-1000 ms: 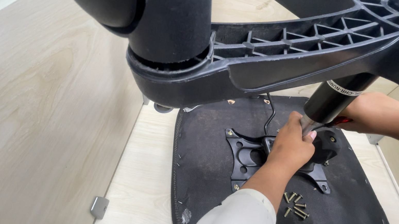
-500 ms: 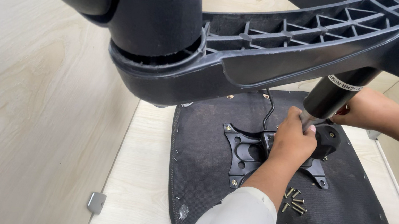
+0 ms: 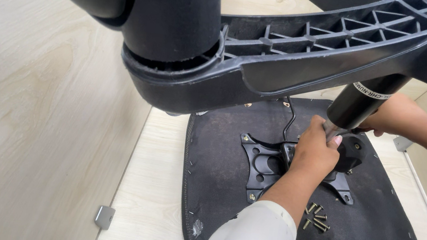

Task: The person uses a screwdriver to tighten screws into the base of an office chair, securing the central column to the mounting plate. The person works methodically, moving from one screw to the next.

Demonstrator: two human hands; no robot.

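Note:
An upturned black seat pad (image 3: 375, 237) lies on the light wooden table, with a black metal mounting plate (image 3: 260, 163) bolted on its underside. A black gas-lift cylinder (image 3: 363, 105) slants down into that plate from the five-star chair base (image 3: 300, 60), which fills the top of the view. My left hand (image 3: 314, 151), on a white-sleeved arm, is closed around the cylinder's thin lower end just above the plate. My right hand (image 3: 392, 114) reaches in from the right and holds the cylinder from behind, partly hidden by it.
A large black caster (image 3: 172, 14) hangs close to the camera at upper left. Several loose screws (image 3: 317, 217) lie on the seat pad near my left forearm. Small metal brackets (image 3: 104, 216) sit at the table board's edges. A bent black lever rod (image 3: 288, 119) rises from the plate.
The chair base and caster have shifted slightly in the view. Both hands stay on the cylinder at the plate, in nearly the same grip.

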